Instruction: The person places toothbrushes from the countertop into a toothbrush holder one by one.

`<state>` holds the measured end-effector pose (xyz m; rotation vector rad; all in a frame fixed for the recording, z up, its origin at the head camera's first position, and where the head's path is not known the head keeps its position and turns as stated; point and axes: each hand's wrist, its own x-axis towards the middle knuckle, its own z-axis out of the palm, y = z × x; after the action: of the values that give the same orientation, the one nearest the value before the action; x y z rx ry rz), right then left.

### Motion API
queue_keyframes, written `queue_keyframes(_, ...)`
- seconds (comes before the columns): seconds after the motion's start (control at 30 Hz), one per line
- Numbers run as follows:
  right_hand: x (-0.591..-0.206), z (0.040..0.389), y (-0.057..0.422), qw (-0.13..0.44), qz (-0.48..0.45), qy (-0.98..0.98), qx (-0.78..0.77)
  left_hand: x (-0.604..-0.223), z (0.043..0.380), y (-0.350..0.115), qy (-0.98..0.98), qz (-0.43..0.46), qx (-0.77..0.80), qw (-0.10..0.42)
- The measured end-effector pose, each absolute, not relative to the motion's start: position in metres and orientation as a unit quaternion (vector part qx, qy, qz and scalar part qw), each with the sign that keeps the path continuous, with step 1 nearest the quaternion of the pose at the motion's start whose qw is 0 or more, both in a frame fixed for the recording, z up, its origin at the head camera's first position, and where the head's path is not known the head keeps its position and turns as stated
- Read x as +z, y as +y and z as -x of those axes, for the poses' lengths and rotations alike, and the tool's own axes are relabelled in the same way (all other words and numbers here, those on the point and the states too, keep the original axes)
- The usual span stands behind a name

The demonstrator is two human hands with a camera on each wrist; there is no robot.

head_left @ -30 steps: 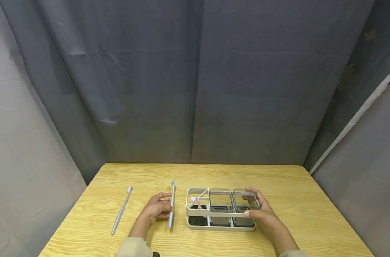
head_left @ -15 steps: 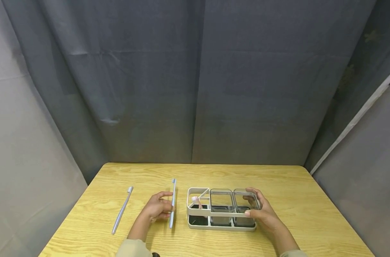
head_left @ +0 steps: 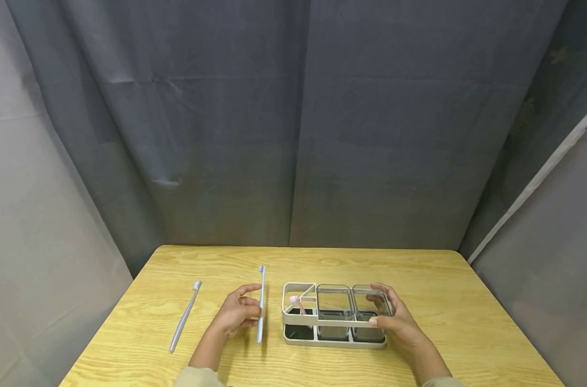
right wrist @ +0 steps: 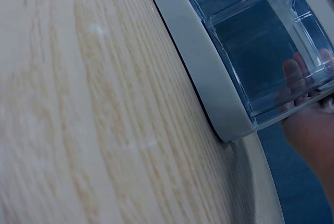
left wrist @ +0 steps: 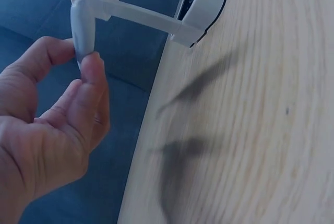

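Note:
My left hand (head_left: 235, 310) pinches a light blue toothbrush (head_left: 262, 306) between thumb and fingertips. In the left wrist view the toothbrush (left wrist: 83, 28) is seen nearly end-on, off the table, its shadow falling on the wood. Just right of it stands a white toothbrush holder (head_left: 344, 323) with a divided rack at its left end and two clear cups (head_left: 334, 301) beside that. A pink toothbrush (head_left: 294, 302) leans in the rack. My right hand (head_left: 401, 323) grips the holder's right end, thumb on the front rail; its fingers show through the clear cup in the right wrist view.
Another blue-grey toothbrush (head_left: 184, 318) lies slanted on the wooden table (head_left: 129, 344), left of my left hand. Grey curtains (head_left: 226, 134) hang behind the table and at both sides.
The toothbrush in my left hand has shifted slightly right and up, turning a little more upright in the head view. My right hand and the holder stay put.

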<state>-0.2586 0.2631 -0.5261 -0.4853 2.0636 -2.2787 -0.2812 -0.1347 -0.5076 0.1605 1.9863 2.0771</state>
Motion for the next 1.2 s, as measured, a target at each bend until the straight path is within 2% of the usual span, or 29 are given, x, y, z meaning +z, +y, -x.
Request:
queue_keyframes(0.53,-0.525,0.258,0.263,0.018,0.156,0.666,-0.730,-0.494,0.270,-0.125,0.674,-0.072,0.730,0.089)
queue_keyframes(1.03,-0.528,0.258,0.264,0.016,0.160,0.665,-0.729,-0.461,0.250,-0.104,0.645,-0.069,0.761,0.026)
queue_keyframes(1.2,-0.527,0.258,0.263,0.017,0.160,0.661,-0.733,-0.455,0.241,-0.091,0.628,-0.083,0.774,-0.010)
